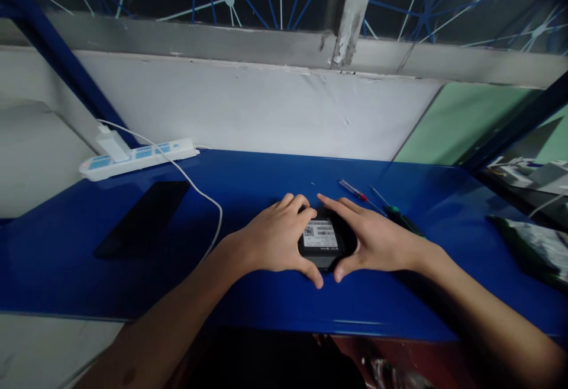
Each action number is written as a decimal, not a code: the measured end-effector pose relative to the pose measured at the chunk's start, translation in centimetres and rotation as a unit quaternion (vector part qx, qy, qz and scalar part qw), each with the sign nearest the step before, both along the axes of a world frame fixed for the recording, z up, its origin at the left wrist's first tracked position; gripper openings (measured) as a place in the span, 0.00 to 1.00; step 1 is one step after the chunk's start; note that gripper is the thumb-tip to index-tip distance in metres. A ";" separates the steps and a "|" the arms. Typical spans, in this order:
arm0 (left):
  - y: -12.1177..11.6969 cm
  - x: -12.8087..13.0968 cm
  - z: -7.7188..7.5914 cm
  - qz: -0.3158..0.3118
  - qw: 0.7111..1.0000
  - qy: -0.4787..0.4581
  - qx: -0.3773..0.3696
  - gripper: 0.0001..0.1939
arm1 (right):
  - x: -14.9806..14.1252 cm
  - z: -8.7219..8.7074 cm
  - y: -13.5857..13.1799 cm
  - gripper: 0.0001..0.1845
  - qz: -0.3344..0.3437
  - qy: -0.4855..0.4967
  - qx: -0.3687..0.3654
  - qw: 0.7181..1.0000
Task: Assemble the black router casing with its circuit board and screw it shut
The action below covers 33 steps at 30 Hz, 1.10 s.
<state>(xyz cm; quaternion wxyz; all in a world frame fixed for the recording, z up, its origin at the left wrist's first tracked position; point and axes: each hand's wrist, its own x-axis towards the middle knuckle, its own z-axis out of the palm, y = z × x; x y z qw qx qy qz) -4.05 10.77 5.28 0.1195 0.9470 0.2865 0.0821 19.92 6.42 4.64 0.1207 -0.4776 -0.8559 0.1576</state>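
Black device [323,260] label-up on the blue table [275,303], left hand [273,240] and right hand [384,240] gripping opposite sides, probably to keep it square and steady. Red screwdriver [354,190] and green screwdriver [398,215] lie just beyond the right hand, presumably for easy reach. Power strip [155,155] sits back by the wall [266,108], likely out of the way.

The blue table [284,309] carries a black slab [144,217], a labelled black device [322,241] and two screwdrivers [359,193], one red, one green.
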 end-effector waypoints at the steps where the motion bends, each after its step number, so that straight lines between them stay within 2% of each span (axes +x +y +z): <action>1: 0.0 0.0 0.1 -0.003 1.000 -0.002 0.004 0.48 | 0.0 0.0 0.0 0.71 -0.001 0.004 0.004 1.000; 6: 0.0 0.0 0.4 0.001 1.000 0.013 0.017 0.47 | -0.2 0.5 0.0 0.69 -0.006 0.020 0.022 1.000; 18: -0.9 0.4 0.6 0.039 0.997 0.054 0.038 0.51 | -0.8 0.8 0.1 0.64 -0.005 -0.038 0.041 0.998; 30: -0.9 0.6 0.4 0.056 0.996 0.060 0.022 0.53 | -0.7 0.8 0.3 0.61 0.010 0.003 0.039 0.999; 33: -1.0 0.4 0.4 0.058 0.997 0.057 0.016 0.51 | 0.2 0.3 1.2 0.52 -0.016 0.031 0.076 0.996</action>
